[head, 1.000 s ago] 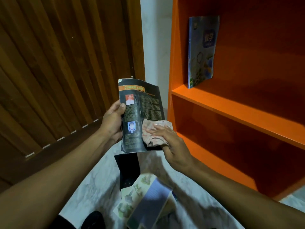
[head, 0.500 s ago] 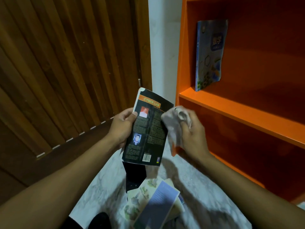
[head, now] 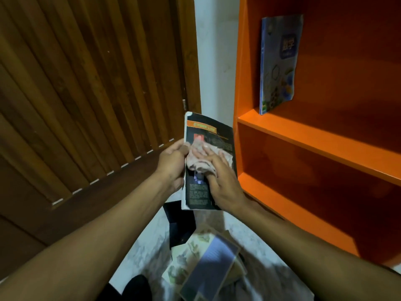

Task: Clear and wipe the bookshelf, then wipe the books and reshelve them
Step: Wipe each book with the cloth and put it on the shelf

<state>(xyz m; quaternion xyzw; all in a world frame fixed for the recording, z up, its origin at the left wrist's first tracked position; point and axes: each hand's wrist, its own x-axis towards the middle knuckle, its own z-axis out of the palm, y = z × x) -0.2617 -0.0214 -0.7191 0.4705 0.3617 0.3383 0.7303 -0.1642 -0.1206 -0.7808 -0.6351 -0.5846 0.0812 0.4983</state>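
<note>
Books (head: 206,268) piled loose on the floor (head: 141,253), nearest the camera, unshelved. Above them, left hand (head: 171,164) grips the black paperback (head: 208,161) by its left edge, fingers curled round it. Right hand (head: 219,177) presses the cloth (head: 199,161) flat on the cover, fingers nearly straight. Farther off, a blue book (head: 278,64) leans at the left end of the orange bookshelf (head: 303,137). Risk: one-edge grip, hard wiping could bend the cover or slip it onto the pile.

home room: wooden door (head: 86,94), orange bookshelf (head: 325,148), marble floor (head: 147,246).
</note>
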